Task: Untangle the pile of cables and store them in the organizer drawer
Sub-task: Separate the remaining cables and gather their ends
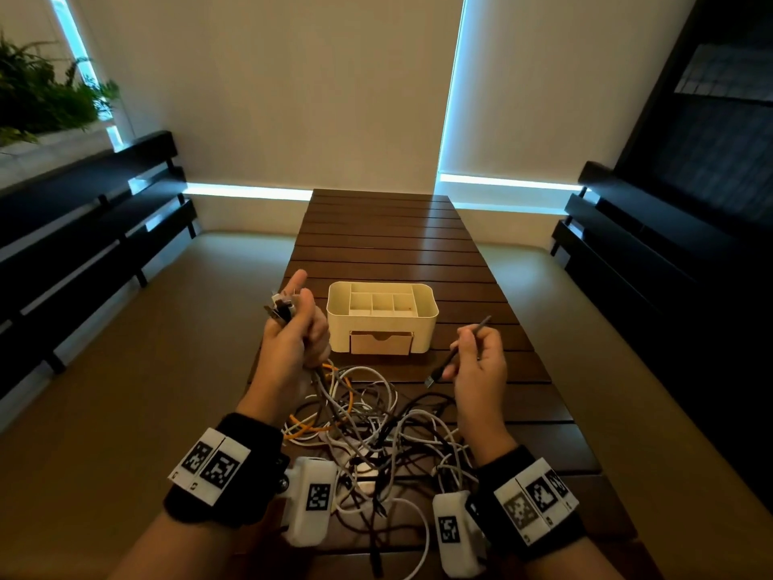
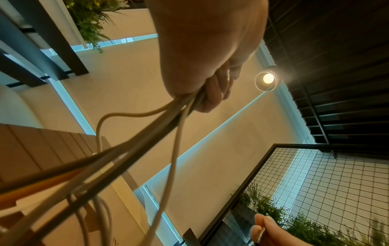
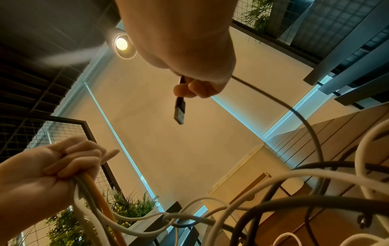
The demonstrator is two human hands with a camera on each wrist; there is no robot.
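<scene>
My left hand point(image 1: 293, 337) is raised over the near-left part of the counter point(image 1: 376, 228), and its grip is curled tight round a bundle of cable ends point(image 1: 282, 309). The plugs stick out above my fist by the raised forefinger, while the cords drop from below it into the pile of cables point(image 1: 376, 429). I judge I hold them gathered so that the sorted ends stay out of the knot while I hunt for the next one.

The pile lies on the counter between my wrists, white, grey, dark and orange cords point(image 3: 99, 196) looped through one another; it looks far from untangled.

Beyond the pile stands the cream organizer point(image 1: 382, 318). Its top compartments look empty from the head view, though their floors are partly hidden. The small drawer point(image 1: 381, 343) in its front is pushed in, so I cannot tell what it holds; no cable appears stored yet.

My right hand point(image 1: 481, 362) is lifted to the right of the organizer, its grip pinching a dark cable point(image 3: 303, 119) just behind its USB plug point(image 3: 180, 111), which points free toward my left hand. The cord arcs back down into the pile, so I probably still have to trace it out.
</scene>
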